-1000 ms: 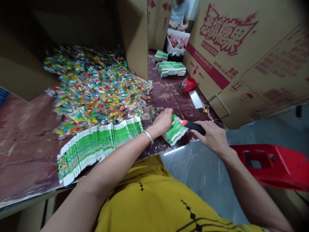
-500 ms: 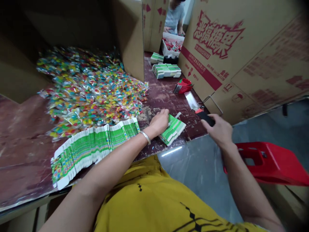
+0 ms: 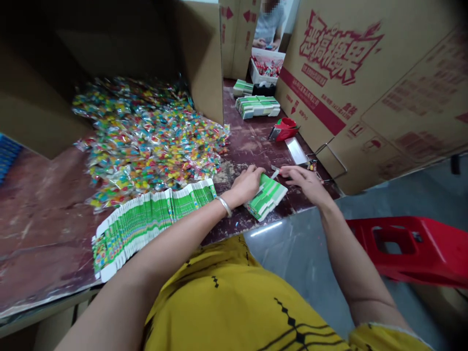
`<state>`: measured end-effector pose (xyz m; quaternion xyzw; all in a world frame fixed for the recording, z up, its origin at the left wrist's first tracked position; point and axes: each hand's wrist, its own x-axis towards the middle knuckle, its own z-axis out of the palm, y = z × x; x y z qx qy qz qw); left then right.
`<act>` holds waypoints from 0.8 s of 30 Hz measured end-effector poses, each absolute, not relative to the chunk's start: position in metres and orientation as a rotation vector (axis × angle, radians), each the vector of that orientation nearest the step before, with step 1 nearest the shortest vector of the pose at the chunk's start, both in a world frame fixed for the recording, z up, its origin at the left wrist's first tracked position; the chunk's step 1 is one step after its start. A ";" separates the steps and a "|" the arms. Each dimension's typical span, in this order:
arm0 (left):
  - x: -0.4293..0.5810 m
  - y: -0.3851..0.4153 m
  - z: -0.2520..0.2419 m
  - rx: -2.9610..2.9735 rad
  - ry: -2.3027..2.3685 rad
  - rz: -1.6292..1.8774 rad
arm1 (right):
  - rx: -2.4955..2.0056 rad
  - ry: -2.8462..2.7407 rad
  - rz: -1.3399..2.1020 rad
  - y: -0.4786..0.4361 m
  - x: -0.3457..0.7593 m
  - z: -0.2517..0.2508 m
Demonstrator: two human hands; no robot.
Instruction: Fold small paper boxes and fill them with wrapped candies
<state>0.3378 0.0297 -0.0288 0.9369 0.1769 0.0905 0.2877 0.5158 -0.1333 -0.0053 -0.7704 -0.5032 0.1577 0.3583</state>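
Note:
My left hand (image 3: 249, 185), with a silver bangle at the wrist, is closed on the upper left end of a bundle of flat green-and-white cartons (image 3: 269, 195) near the table edge. A whitish strip (image 3: 275, 174) sticks up from the bundle's far side. Beside it my right hand (image 3: 302, 181) grips a cutter knife (image 3: 281, 172). Only its reddish front and a bit of blade show; the fingers cover the dark handle. To my left lies a fanned row of green cartons (image 3: 153, 219).
Candy bags (image 3: 157, 136) spill from an open cardboard box (image 3: 203, 58). A red tape dispenser (image 3: 285, 129), a silver metal piece (image 3: 297, 150) and carton stacks (image 3: 258, 106) lie ahead. A large printed box (image 3: 340, 97) borders the right; a red stool (image 3: 409, 248) stands below. Another person works behind.
My right hand has moved left with the knife, from beside the silver piece to the bundle's far right side. My left hand stays on the bundle. The view has shifted slightly.

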 end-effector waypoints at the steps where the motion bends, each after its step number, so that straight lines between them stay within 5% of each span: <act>1: 0.338 0.032 -0.028 2.499 0.453 0.225 | -1.923 -1.286 0.501 -0.129 0.510 -0.005; 12: 0.344 0.076 0.019 2.686 -0.084 -0.488 | -1.895 -1.174 0.503 -0.108 0.490 -0.035; 24: 0.344 0.058 0.032 2.944 -0.400 -0.469 | -1.833 -1.063 0.690 -0.110 0.503 -0.041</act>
